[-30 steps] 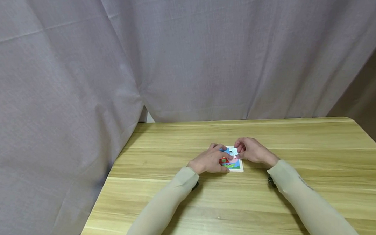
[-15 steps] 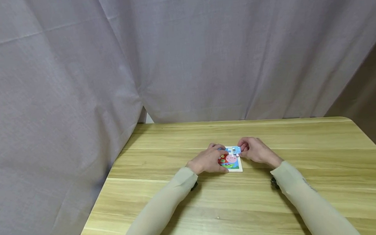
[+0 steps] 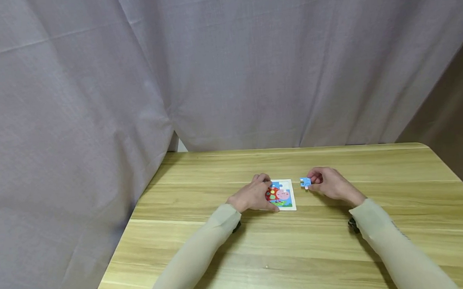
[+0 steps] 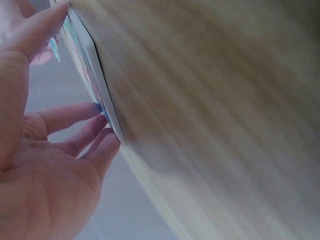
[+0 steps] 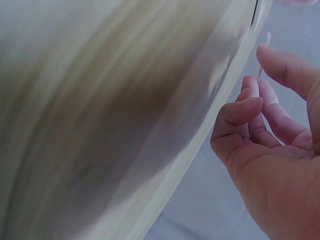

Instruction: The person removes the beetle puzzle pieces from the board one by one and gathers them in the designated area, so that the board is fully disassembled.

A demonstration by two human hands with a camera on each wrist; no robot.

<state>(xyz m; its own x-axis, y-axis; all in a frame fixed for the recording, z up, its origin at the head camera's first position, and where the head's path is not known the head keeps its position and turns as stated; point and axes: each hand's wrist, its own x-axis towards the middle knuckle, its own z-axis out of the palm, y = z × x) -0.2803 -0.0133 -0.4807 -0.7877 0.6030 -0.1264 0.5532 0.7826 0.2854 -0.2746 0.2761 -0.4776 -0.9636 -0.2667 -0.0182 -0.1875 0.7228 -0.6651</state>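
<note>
A small square jigsaw puzzle (image 3: 283, 195) with a white border lies flat on the wooden table, showing a pink cartoon face and a red spotted shape. At its upper right is a pale gap without a piece. My left hand (image 3: 253, 195) holds the puzzle by its left part, thumb at the near edge and fingers at the far edge; the left wrist view shows those fingertips (image 4: 107, 140) against the board's rim. To the right, my right hand (image 3: 332, 184) pinches a blue puzzle piece (image 3: 304, 182) between thumb and fingers, apart from the board. Edge-on, the piece (image 5: 268, 39) looks thin.
The wooden table (image 3: 236, 247) reaches to a grey curtain (image 3: 236, 75) behind it. A tiny pale speck (image 3: 266, 267) lies near the front. Dark bands sit at both wrists, under light sleeves (image 3: 199, 253).
My right hand has lifted the blue piece out of the puzzle's upper right and carried it rightward. My left hand has shifted slightly left with the board, uncovering more of the picture.
</note>
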